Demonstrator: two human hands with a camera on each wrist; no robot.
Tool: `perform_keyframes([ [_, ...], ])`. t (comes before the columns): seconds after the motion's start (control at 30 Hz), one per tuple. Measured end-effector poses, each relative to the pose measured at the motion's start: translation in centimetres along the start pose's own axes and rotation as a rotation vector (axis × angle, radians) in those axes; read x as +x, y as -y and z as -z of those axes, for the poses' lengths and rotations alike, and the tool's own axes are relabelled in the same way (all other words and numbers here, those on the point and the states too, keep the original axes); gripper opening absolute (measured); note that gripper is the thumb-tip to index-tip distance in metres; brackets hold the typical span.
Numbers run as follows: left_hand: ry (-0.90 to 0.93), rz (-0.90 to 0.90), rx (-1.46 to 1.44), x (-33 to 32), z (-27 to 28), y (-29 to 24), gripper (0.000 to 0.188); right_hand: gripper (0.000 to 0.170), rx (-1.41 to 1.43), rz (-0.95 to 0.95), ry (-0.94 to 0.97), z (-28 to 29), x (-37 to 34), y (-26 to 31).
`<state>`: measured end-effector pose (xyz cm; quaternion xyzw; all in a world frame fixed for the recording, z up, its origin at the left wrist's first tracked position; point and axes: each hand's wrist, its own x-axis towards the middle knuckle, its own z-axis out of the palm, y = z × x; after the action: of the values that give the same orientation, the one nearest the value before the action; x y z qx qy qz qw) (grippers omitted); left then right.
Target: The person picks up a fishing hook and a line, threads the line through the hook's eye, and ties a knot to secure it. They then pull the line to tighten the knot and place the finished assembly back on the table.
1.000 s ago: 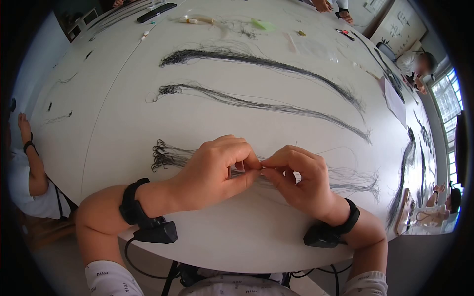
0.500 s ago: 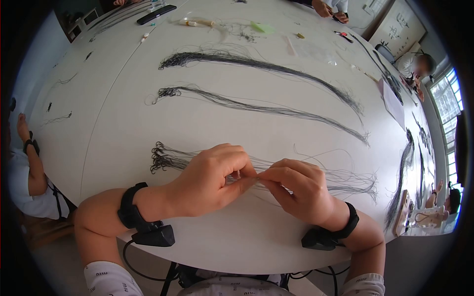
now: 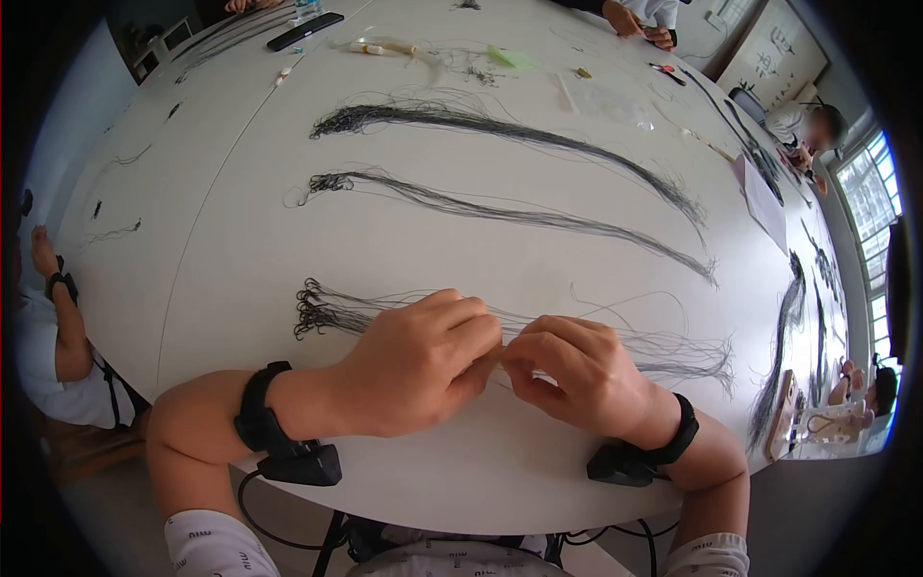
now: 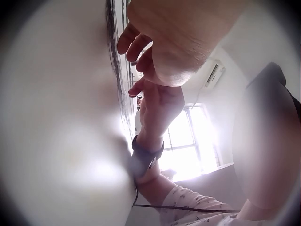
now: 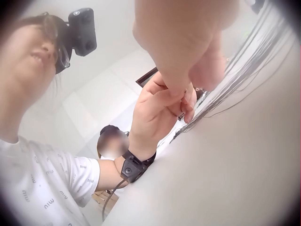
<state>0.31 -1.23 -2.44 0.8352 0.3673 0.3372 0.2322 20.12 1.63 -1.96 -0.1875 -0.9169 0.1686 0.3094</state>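
A bundle of dark fishing lines lies across the table in front of me, its curved fish hooks (image 3: 315, 310) gathered at the left and its loose line ends (image 3: 687, 358) fanned out to the right. Over the middle of this bundle both hands meet fingertip to fingertip. My left hand (image 3: 413, 365) pinches a fine fishing line, mostly hidden by the fingers; a small dark bit (image 5: 182, 115) shows at its fingertips in the right wrist view. With thumb and forefinger curled together, my right hand (image 3: 582, 380) pinches the line close beside the left fingertips.
Farther back lie a thinner bundle of hooked lines (image 3: 481, 200) and a thicker one (image 3: 519, 125). Beyond are a clear plastic bag (image 3: 611, 104), a green scrap (image 3: 510, 58) and a black phone-like object (image 3: 306, 31). More dark bundles (image 3: 781, 337) lie at right. Other people sit around the table.
Both hands have come slightly closer to my body. The left hand has rolled so its back faces up more, and the gap between its thumb and forefinger has closed from view.
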Motion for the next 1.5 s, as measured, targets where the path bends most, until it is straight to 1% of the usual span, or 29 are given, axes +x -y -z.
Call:
perform_keyframes([
  [0.13, 0.03, -0.052, -0.013, 0.0, 0.0, -0.1, 0.015, 0.028, -0.001, 0.015, 0.038, 0.3, 0.0, 0.0],
  [0.2, 0.028, -0.059, -0.034, 0.1, 0.2, -0.3, 0.015, 0.028, -0.048, 0.074, 0.043, 0.4, 0.1, 0.0],
  [0.23, 0.027, -0.065, -0.053, 0.1, 0.2, -0.4, 0.015, 0.028, -0.048, 0.074, 0.042, 0.4, 0.2, -0.1],
  [0.33, 0.021, -0.073, -0.08, 0.2, 0.4, -0.4, 0.015, 0.027, -0.01, 0.08, -0.01, 0.5, 0.4, 0.1],
  [0.4, -0.01, -0.055, -0.094, 0.2, 0.5, -0.4, 0.015, 0.019, 0.155, -0.035, -0.016, 0.8, 0.5, 0.4],
  [0.43, -0.04, -0.036, -0.109, 0.1, 0.6, -0.4, 0.015, 0.019, 0.158, -0.036, -0.016, 1.0, 0.6, 0.4],
  [0.47, -0.039, -0.034, -0.108, 0.2, 0.7, -0.3, 0.015, 0.017, 0.241, -0.138, -0.034, 1.1, 0.6, 0.4],
  [0.53, -0.103, -0.129, -0.04, 0.3, 0.9, 0.1, 0.015, 0.014, 0.394, -0.311, -0.051, 1.3, 0.6, 0.5],
  [0.57, -0.101, -0.129, -0.04, 0.3, 0.9, 0.2, 0.015, 0.014, 0.394, -0.311, -0.053, 1.4, 0.5, 0.5],
  [0.63, -0.136, -0.174, -0.048, 0.3, 0.9, 0.3, 0.018, 0.012, 0.603, -0.486, -0.029, 1.4, 0.4, 0.7],
  [0.77, -0.153, -0.175, -0.057, 0.2, 1.0, 0.2, 0.02, 0.01, 0.655, -0.48, -0.009, 1.5, 0.2, 0.6],
  [0.83, -0.141, -0.178, -0.043, 0.2, 1.2, 0.2, 0.021, 0.009, 0.748, -0.559, 0.0, 1.4, 0.1, 0.4],
  [0.93, -0.154, -0.176, -0.036, 0.2, 1.1, 0.2, 0.02, 0.009, 0.764, -0.598, -0.012, 1.5, 0.1, 0.5],
  [1.07, -0.158, -0.185, -0.034, 0.2, 1.1, 0.2, 0.02, 0.01, 0.758, -0.607, -0.011, 1.4, 0.1, 0.6],
  [1.13, -0.145, -0.187, -0.044, 0.2, 1.1, 0.3, 0.02, 0.009, 0.751, -0.558, -0.033, 1.2, 0.0, 0.5],
  [1.27, -0.121, -0.185, -0.06, 0.1, 1.0, 0.3, 0.018, 0.008, 0.726, -0.548, -0.022, 1.2, 0.1, 0.6],
  [1.37, -0.092, -0.156, -0.112, 0.1, 1.0, 0.2, 0.013, 0.007, 0.673, -0.503, -0.022, 1.2, 0.2, 0.5],
  [1.43, -0.064, -0.142, -0.128, 0.2, 1.0, 0.1, 0.009, 0.008, 0.485, -0.376, -0.017, 1.3, 0.4, 0.5],
  [1.47, -0.064, -0.142, -0.128, 0.3, 1.1, 0.0, 0.009, 0.008, 0.485, -0.376, -0.017, 1.2, 0.4, 0.5],
  [1.5, -0.046, -0.124, -0.14, 0.3, 1.2, -0.2, 0.008, 0.008, 0.425, -0.317, -0.048, 1.2, 0.5, 0.6],
])
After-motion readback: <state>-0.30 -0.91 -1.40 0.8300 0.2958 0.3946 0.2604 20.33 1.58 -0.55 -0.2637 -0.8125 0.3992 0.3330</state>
